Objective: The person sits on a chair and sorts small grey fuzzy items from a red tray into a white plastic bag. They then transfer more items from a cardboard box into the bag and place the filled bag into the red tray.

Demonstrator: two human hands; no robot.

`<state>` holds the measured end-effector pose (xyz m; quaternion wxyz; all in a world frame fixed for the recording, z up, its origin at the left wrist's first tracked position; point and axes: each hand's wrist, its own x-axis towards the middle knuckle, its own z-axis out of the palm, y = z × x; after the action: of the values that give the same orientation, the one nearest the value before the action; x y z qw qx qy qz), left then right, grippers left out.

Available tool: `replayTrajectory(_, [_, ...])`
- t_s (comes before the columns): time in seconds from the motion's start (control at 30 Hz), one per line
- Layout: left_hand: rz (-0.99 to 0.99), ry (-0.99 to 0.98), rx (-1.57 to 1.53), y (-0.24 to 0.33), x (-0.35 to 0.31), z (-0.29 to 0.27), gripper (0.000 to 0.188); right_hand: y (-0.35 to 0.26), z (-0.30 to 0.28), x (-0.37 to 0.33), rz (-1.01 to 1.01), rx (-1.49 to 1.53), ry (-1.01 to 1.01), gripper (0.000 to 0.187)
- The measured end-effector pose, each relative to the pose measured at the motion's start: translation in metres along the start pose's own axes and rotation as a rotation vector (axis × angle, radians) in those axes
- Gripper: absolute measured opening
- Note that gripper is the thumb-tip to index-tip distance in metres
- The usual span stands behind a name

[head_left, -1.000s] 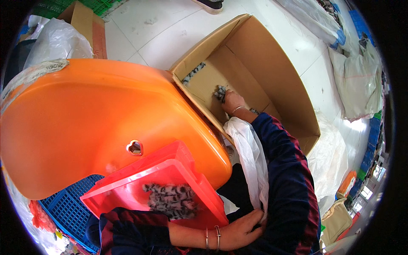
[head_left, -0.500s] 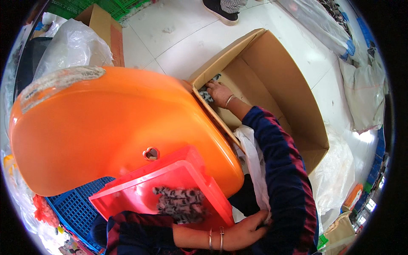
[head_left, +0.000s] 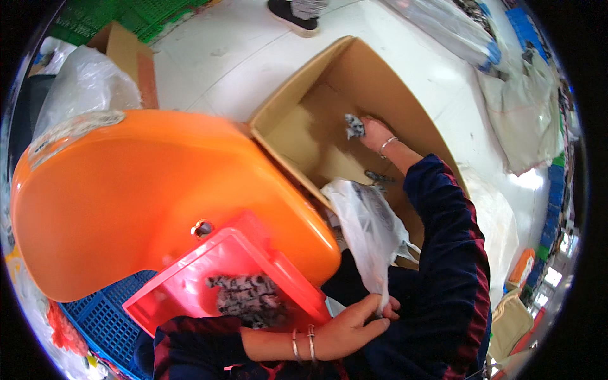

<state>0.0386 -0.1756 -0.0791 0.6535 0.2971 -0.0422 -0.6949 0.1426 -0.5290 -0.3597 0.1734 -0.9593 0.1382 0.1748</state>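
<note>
Inside an open cardboard box, my right hand pinches a small grey-and-black furry piece. Another dark patterned furry piece lies lower in the box, near my right forearm. Close to my body, my left hand is closed on the gathered end of a white plastic bag. The bag stretches up over the near edge of the box. Left of that hand, a red plastic tray holds grey-and-black furry pieces.
A large orange plastic seat-like shape fills the left, touching the box. Under the tray is a blue plastic crate. Clear plastic bags and another carton stand at the far left. A person's shoe shows at the top.
My right hand has moved from the box's left wall toward its right side, with a furry piece in its fingers. The white bag is pulled more into view. The whole view has shifted.
</note>
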Motion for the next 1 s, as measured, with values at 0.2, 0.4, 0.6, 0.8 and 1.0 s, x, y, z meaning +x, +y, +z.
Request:
replayTrajectory(0.2, [-0.106,-0.045,0.009,0.021,-0.007,-0.004,0.012,0.077,0.021,-0.097,0.034,-0.005,-0.094,0.036])
replayTrajectory(0.4, [-0.111,0.072,0.024,0.024,-0.01,0.003,0.009,0.054,0.105,-0.152,0.164,-0.089,-0.104,0.024])
replayTrajectory(0.6, [-0.062,0.244,0.188,0.051,-0.009,0.005,0.016,0.045,0.116,-0.151,0.281,-0.121,-0.059,0.021])
replayTrajectory(0.8, [0.561,0.282,0.581,0.147,0.007,0.03,0.045,0.089,0.126,-0.134,0.692,0.324,0.112,0.05])
replayTrajectory(1.0, [0.908,0.301,0.922,0.221,-0.021,0.075,0.051,0.079,0.046,-0.131,0.72,0.403,0.137,0.049])
